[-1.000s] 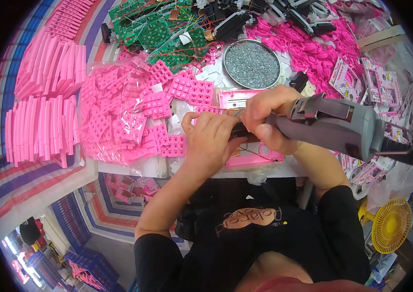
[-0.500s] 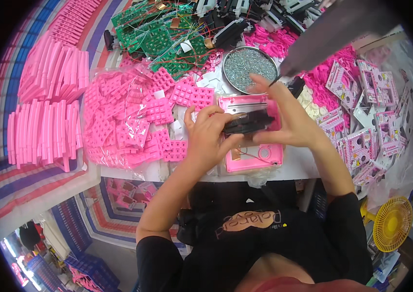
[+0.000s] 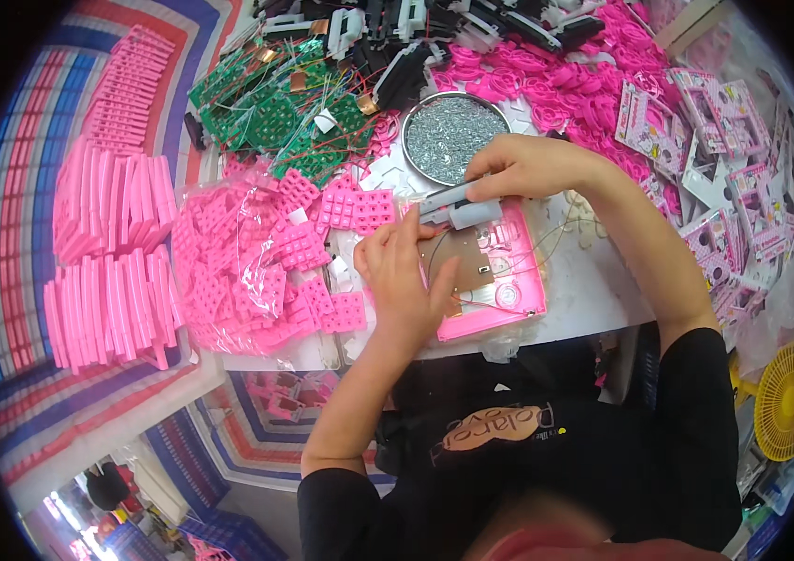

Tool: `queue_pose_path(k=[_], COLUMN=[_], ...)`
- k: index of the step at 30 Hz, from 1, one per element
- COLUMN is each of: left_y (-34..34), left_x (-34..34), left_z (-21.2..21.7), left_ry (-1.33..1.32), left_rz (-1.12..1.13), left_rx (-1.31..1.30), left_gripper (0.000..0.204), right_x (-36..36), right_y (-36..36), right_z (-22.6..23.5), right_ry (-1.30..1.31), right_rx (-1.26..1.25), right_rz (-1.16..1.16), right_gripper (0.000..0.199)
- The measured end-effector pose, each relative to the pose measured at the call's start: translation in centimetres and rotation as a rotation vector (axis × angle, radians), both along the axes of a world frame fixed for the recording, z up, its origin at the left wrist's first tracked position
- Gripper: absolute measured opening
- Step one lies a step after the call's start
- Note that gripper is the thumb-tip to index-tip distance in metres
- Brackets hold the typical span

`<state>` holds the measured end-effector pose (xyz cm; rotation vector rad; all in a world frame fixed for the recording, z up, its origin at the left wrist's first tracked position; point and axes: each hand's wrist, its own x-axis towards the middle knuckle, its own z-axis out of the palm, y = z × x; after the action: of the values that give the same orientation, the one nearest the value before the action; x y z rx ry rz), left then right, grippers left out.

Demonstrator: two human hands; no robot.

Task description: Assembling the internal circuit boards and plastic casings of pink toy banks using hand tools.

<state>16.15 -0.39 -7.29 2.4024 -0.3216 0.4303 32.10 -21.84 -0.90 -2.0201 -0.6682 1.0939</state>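
Note:
A pink plastic shell (image 3: 526, 301) lies on the table in front of me, with a flat brown circuit board (image 3: 458, 259) in it and thin wires running out. Over its far edge lies a grey elongated module (image 3: 474, 215) with a roller-like cylinder. My right hand (image 3: 535, 168) pinches this module from the far side between thumb and fingers. My left hand (image 3: 404, 271) grips the shell's left edge, thumb across the board, and its index finger touches the module's left end. The shell's far left corner is hidden under hand and module.
A round metal dish of small screws (image 3: 453, 136) stands beyond the shell. Pink button pads (image 3: 238, 262) and stacked pink panels (image 3: 112, 309) lie left; green circuit boards (image 3: 275, 122) and black-white modules (image 3: 406, 75) far; printed panels (image 3: 715, 243) right. A yellow fan (image 3: 788, 402) stands lower right.
The module has turned from its black side to its grey side and shifted to the shell's far edge, uncovering the board. My right hand moved farther back. The dark hanging tool has left the view.

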Motion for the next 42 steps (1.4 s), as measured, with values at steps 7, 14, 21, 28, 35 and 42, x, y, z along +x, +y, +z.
queue_pose_path(k=[7,14,21,28,35,42], left_y=[-0.3,-0.7,0.2,-2.3,-2.8,-2.2], left_x=[0.0,0.2,3.0,14.7,16.6,17.0], left_z=[0.0,0.2,3.5,1.7,-1.4,-1.1], left_ry=[-0.049,-0.031,0.073,0.100,-0.047,-0.211], left_rz=[0.000,0.017,-0.059,0.002,-0.111,-0.249], left_rx=[0.183,0.203,0.231,0.549,0.489,0.600], left_gripper=[0.065,0.061,0.036,0.017,0.039,0.036], right_x=[-2.0,-5.1,-5.5,-5.0,-4.0,-1.5], right_y=[1.1,-0.9,-1.6,-3.6,1.8,2.4], right_z=[1.0,-3.4,-4.6,-1.7,6.8,7.0], right_ry=[-0.591,-0.988,-0.911,-0.916,-0.310,-0.218], right_rx=[-0.344,0.175,0.218,0.315,1.429,1.049], right_rz=[-0.048,-0.021,-0.179,-0.274,-0.668,-0.467], right_gripper=[0.033,0.036,0.034,0.034,0.033,0.035])
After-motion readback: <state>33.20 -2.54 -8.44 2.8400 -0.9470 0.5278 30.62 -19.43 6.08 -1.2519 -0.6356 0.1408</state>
